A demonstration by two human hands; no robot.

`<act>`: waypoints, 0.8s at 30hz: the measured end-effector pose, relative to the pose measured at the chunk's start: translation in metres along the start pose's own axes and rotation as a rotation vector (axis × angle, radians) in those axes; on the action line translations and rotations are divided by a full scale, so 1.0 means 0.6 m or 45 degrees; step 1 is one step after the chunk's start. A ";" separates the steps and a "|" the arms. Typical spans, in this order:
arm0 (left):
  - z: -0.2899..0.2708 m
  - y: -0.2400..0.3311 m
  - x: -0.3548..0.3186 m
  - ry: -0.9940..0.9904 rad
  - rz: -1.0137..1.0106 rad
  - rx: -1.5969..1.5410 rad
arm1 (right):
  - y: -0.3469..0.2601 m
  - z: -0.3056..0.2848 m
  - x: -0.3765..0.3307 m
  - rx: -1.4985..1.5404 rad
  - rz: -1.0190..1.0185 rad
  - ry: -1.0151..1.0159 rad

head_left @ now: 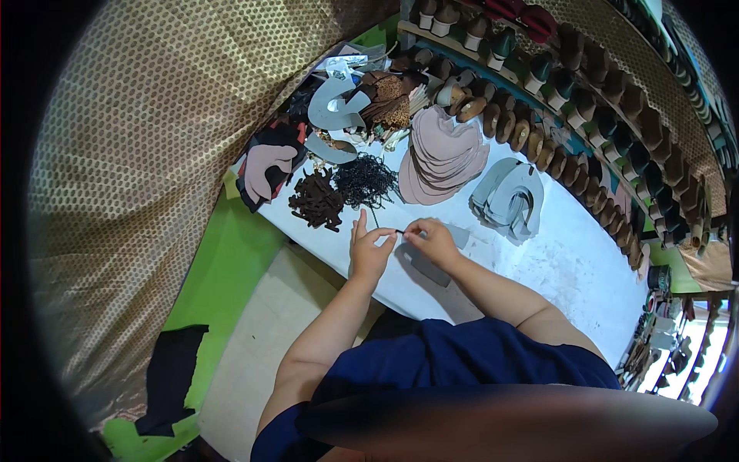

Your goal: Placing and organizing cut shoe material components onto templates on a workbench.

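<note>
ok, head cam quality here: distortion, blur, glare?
Head view: strong fisheye, black corners, the shelf of shoe forms bends along the rim; a blurred dark band crosses the bottom; window at lower right is blown out; both hands, left hand and right hand, are sharp on the evenly lit table.

Both hands (400, 242) on thin black strip (399, 231) above white table (570, 262)

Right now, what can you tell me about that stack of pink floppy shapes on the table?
The stack of pink pieces is a pile of flat, curved cut-outs in a dusty pink, looking like soft leather or fabric. They lie fanned one over another, edges not lined up, flat on the white table. The pile sits beyond both hands, neither of which touches it. A tangle of thin black strips lies at its left and a smaller stack of grey cut-outs at its right; whether these touch it is hard to tell.
</note>
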State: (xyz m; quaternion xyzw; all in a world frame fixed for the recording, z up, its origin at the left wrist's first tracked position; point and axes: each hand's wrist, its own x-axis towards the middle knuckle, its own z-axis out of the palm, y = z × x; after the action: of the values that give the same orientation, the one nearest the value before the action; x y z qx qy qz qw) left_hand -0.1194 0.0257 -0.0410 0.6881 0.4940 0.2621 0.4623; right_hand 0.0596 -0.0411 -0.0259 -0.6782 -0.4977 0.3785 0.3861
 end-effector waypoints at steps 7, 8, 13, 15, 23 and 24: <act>0.009 0.010 -0.021 -0.158 0.249 0.742 | 0.080 -0.056 0.038 -0.663 0.060 0.025; 0.011 0.014 -0.023 -0.233 0.285 0.774 | 0.081 -0.059 0.039 -0.723 0.066 -0.044; 0.037 -0.010 -0.031 -0.439 0.436 1.020 | 0.071 -0.066 0.053 -0.908 0.019 -0.227; 0.046 -0.019 -0.032 -0.424 0.496 1.017 | 0.062 -0.070 0.056 -0.931 -0.007 -0.292; 0.047 -0.017 -0.031 -0.398 0.506 1.041 | 0.044 -0.071 0.064 -1.004 -0.031 -0.349; 0.047 -0.017 -0.031 -0.401 0.501 1.038 | 0.040 -0.071 0.064 -1.015 -0.031 -0.350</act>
State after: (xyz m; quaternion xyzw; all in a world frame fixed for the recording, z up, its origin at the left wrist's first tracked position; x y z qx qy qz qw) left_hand -0.1080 -0.0014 -0.0607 0.9252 0.3407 0.0221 0.1656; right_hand 0.1153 -0.0152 -0.0350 -0.7117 -0.6601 0.2387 0.0280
